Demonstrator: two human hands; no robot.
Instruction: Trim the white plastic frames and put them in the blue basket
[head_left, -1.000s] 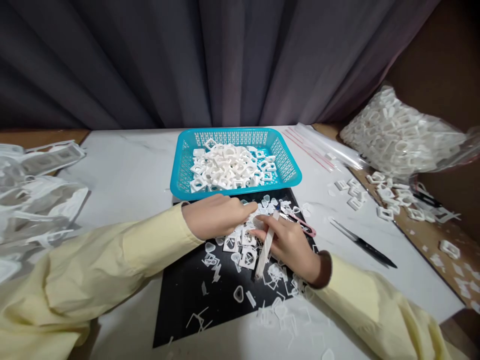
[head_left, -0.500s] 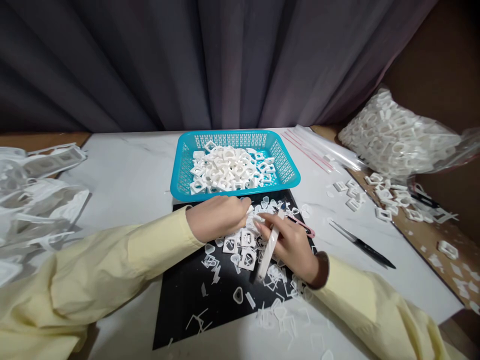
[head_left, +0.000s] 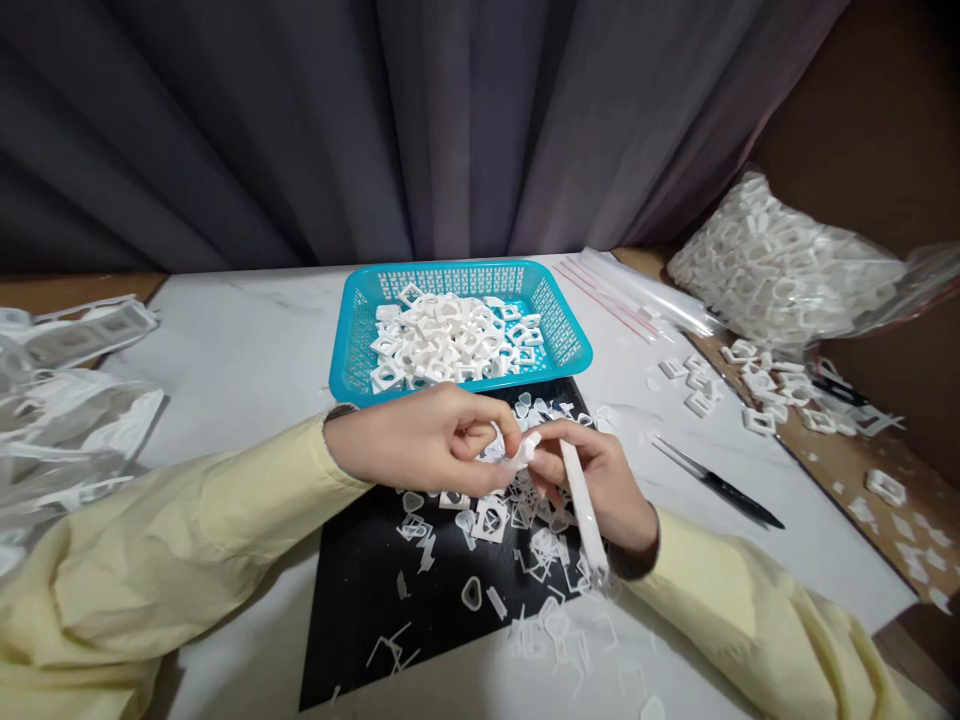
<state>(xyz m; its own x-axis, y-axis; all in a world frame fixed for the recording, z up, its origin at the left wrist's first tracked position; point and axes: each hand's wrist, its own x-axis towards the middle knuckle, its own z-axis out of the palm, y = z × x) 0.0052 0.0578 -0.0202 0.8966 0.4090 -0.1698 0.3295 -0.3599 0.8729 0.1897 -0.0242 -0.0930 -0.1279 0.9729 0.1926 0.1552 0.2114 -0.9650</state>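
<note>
My left hand [head_left: 420, 440] is raised a little over the black mat [head_left: 375, 590], its thumb and fingers pinched on a small white plastic piece [head_left: 519, 455]. My right hand [head_left: 600, 480] grips a white pen-like tool [head_left: 585, 515], whose tip meets that piece. Both hands touch at the piece, above a scatter of white square frames and trimmed scraps [head_left: 487, 515] on the mat. Behind them a turquoise basket [head_left: 352, 350] holds a heap of white frames [head_left: 450, 335].
A clear bag full of white frames [head_left: 780, 265] lies at the right, with loose frames [head_left: 750, 390] below it. Black tweezers [head_left: 716, 483] rest on the white table right of the mat. Crumpled clear bags [head_left: 60, 400] are at the left. A dark curtain hangs behind.
My left hand has lifted off the pile with a white piece pinched in it. My right hand has turned the tool so its tip meets the piece and its tail points toward me.
</note>
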